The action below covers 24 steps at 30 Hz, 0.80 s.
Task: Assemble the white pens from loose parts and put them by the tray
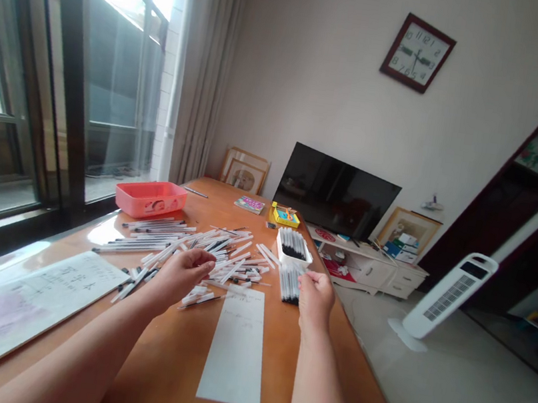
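**Left hand (pixel 181 276) and right hand (pixel 315 299) over loose white pens (pixel 226 249) on a wooden table (pixel 163 367)**
Both hands are half-curled, the right against a pen bundle (pixel 290 282); any grip cannot be told. Pens are too many to count. One white tray (pixel 294 247) sits just past the right hand, one paper strip (pixel 235 351) between the forearms, and one pink plastic box (pixel 149 198) beyond the left hand. Farther off: one television (pixel 336 191), one wall clock (pixel 417 53), one tower fan (pixel 449 297).
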Each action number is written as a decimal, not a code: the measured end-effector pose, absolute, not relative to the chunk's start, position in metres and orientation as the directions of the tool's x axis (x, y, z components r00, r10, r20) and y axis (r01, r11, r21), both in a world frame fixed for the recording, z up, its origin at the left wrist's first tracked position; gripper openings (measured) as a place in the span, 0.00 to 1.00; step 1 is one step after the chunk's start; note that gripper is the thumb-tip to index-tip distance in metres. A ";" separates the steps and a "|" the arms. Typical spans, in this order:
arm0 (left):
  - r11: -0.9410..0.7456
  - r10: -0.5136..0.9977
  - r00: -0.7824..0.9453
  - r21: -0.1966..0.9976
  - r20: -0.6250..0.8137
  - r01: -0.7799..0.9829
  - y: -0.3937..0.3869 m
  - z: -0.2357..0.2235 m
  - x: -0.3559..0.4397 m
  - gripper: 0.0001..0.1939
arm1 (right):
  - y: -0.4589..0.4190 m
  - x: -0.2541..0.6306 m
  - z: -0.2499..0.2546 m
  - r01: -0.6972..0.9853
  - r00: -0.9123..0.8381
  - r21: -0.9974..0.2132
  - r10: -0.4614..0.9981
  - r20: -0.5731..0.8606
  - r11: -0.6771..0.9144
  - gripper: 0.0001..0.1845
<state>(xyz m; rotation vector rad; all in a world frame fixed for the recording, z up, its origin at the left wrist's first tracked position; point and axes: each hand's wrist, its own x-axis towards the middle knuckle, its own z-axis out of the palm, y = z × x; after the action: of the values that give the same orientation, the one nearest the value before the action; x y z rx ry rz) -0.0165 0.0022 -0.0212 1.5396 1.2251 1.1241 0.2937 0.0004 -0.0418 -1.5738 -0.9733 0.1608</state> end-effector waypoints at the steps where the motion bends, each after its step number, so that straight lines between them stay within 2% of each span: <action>1: -0.168 0.983 0.118 0.957 0.144 0.235 0.003 -0.022 -0.017 0.25 | 0.001 0.295 -0.045 0.503 0.635 -0.863 0.659 0.402 0.042 0.14; 9: -0.213 0.976 0.099 0.927 0.192 0.307 0.003 -0.022 -0.020 0.23 | 0.004 0.289 -0.053 0.589 0.588 -0.799 0.742 0.322 -0.119 0.09; 17: -0.209 0.978 0.078 0.922 0.194 0.327 0.000 -0.017 -0.020 0.22 | 0.000 0.285 -0.051 0.711 0.542 -0.650 0.798 0.264 -0.268 0.03; 21: -0.204 0.979 0.075 0.920 0.190 0.334 0.001 -0.017 -0.020 0.21 | 0.002 0.286 -0.054 0.745 0.538 -0.580 0.810 0.233 -0.328 0.06; 24: -0.206 0.978 0.068 0.917 0.195 0.340 0.001 -0.017 -0.020 0.21 | 0.006 0.290 -0.059 0.788 0.497 -0.544 0.819 0.286 -0.288 0.10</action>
<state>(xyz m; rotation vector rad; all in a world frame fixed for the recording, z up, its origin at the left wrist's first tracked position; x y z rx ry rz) -0.0199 0.0010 -0.0166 1.6422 1.3361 1.1478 0.2903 0.0055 -0.0591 -2.1042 -1.3144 0.0634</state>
